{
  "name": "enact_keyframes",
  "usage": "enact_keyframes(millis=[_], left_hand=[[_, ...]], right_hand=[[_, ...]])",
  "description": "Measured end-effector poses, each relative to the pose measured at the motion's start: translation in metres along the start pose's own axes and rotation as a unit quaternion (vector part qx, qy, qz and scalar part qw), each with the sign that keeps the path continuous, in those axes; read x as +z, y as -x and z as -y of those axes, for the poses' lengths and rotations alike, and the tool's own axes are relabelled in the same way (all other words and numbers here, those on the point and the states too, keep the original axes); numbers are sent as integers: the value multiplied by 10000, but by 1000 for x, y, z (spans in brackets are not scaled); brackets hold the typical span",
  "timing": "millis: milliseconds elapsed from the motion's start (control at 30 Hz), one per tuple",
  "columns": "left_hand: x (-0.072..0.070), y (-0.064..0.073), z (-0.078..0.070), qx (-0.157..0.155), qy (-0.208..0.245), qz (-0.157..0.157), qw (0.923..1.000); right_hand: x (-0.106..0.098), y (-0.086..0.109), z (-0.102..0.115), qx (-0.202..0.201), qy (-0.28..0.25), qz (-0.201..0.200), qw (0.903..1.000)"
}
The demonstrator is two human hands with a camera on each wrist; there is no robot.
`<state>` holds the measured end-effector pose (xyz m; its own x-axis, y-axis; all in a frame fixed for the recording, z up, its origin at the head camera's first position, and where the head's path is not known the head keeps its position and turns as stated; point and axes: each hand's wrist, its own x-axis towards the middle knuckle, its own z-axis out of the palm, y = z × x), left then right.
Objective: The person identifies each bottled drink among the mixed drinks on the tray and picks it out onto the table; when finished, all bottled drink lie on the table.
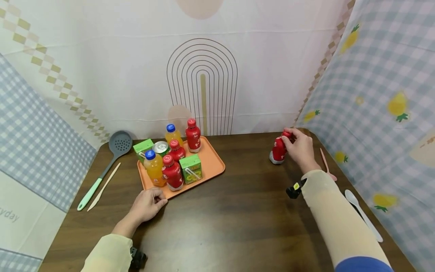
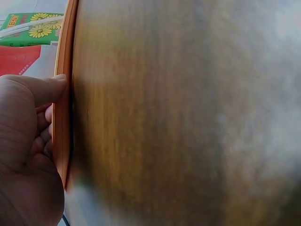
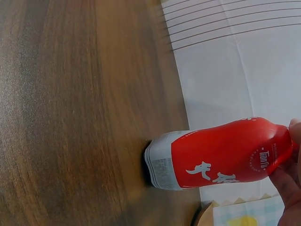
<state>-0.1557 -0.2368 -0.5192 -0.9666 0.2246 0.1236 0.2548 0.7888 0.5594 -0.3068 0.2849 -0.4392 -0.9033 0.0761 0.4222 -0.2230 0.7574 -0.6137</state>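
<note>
My right hand point(image 1: 300, 148) holds a red bottle point(image 1: 279, 150) by its cap and neck, over the right side of the table. The bottle leans slightly, its silvery bottom at or just above the wood; I cannot tell which. In the right wrist view its red label point(image 3: 221, 153) faces the camera. At the orange tray's point(image 1: 212, 166) near-left corner, my left hand point(image 1: 147, 206) grips the rim point(image 2: 64, 113), the thumb on the edge. Several drinks crowd the tray: red bottles point(image 1: 172, 173), orange juice bottles point(image 1: 154, 169), green drink cartons point(image 1: 191, 169) and a can point(image 1: 161, 147).
On the left lie a slotted turner point(image 1: 119, 145) with a mint handle and a wooden knife point(image 1: 104, 186). A pink utensil point(image 1: 325, 162) and a white spoon point(image 1: 363, 215) lie along the right edge. Patterned cloth walls point(image 1: 272, 68) stand behind and beside the table.
</note>
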Motion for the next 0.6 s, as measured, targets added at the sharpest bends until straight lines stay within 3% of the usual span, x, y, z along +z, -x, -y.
enact_keyframes(millis=[333, 600], left_hand=[[-1, 3, 1, 17, 130, -54, 9999], [0, -2, 2, 37, 154, -37, 9999]], right_hand=[[1, -3, 4, -33, -49, 20, 10000], [-2, -9, 3, 19, -10, 220, 9998]])
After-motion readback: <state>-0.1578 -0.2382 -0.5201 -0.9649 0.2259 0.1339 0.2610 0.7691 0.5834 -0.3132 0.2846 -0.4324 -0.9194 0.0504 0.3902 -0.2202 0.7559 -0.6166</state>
